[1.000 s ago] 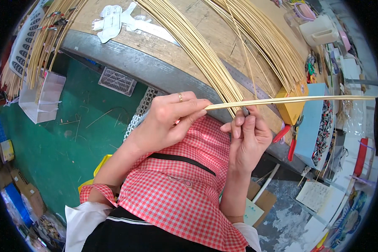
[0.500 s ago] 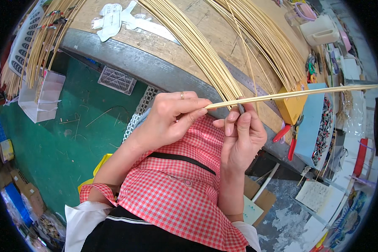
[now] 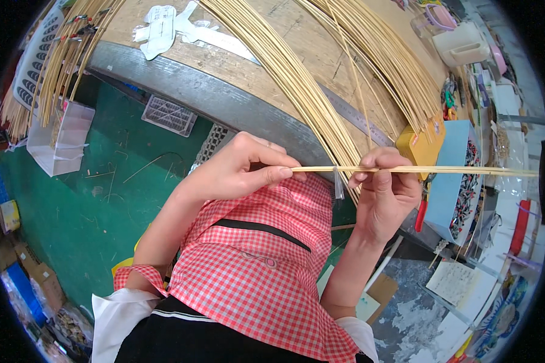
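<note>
Between my two hands, level in front of the red checked apron, runs a thin bundle of pale cane strips (image 3: 321, 169). My left hand (image 3: 242, 166) pinches the bundle's left end between thumb and fingers. My right hand (image 3: 387, 187) is closed around it farther right, thumb below and fingers over the top, and the long free end stretches on to the right. A small grey strip (image 3: 338, 183) hangs from the bundle between the hands, looped at the top. Just beyond, the ends of a thick row of cane strips (image 3: 284, 78) poke past the table edge.
A second row of cane strips (image 3: 393, 66) lies on the wooden table (image 3: 206, 66), with a steel ruler (image 3: 357, 116). At the right stand a yellow box (image 3: 421, 145), red-handled pliers (image 3: 421, 215) and a light blue bin (image 3: 451, 181) of small pieces. A metal-edged table front (image 3: 181, 78) borders my hands.
My right hand has slid right along the cane bundle, away from my left. The bundle's right end has swung down to level. The grey strip, earlier at my right fingers, now hangs free on the bundle.
</note>
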Available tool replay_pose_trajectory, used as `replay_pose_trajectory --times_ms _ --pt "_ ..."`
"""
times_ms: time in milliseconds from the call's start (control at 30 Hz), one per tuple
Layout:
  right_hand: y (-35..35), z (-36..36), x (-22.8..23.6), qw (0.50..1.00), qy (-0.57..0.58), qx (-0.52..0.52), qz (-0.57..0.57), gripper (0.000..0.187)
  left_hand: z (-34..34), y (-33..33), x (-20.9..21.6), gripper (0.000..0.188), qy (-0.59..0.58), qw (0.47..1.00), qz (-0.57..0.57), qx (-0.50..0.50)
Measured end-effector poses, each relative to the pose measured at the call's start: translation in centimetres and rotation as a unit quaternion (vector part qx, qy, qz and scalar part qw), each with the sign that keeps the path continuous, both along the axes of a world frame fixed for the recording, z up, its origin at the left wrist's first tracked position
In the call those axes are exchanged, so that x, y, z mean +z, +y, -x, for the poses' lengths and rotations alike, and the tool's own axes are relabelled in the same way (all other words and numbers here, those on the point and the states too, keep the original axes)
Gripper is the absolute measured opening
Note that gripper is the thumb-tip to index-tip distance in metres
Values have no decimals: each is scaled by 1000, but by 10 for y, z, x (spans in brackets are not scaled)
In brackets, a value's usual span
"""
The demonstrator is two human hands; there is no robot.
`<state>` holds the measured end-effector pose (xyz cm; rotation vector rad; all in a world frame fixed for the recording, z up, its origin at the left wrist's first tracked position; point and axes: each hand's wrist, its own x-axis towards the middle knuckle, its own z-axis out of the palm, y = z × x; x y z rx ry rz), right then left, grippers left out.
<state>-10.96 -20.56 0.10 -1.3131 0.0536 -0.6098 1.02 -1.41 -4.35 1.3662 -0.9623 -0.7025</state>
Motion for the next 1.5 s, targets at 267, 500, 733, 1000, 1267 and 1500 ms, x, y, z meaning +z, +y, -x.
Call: replay_pose_trajectory --times_ms 267,500,733,1000,1267,1500 --pt "17 3 -9 1000 -7 -25 13 8 15 -6 18 16 -83 995 8 57" --pt "9 5 -11 990 -32 68 120 16 13 -3 14 14 124 992 -1 -37" --pt "16 12 -10 946 139 72 285 27 21 -6 15 13 207 978 14 -13" --pt "17 14 -11 943 113 54 309 22 24 -7 15 12 246 968 34 -18" --pt "17 16 -17 934 87 60 342 28 25 -8 12 16 254 966 54 -16" --pt "20 11 3 998 30 -7 61 27 14 -7 -1 24 294 949 40 -105"
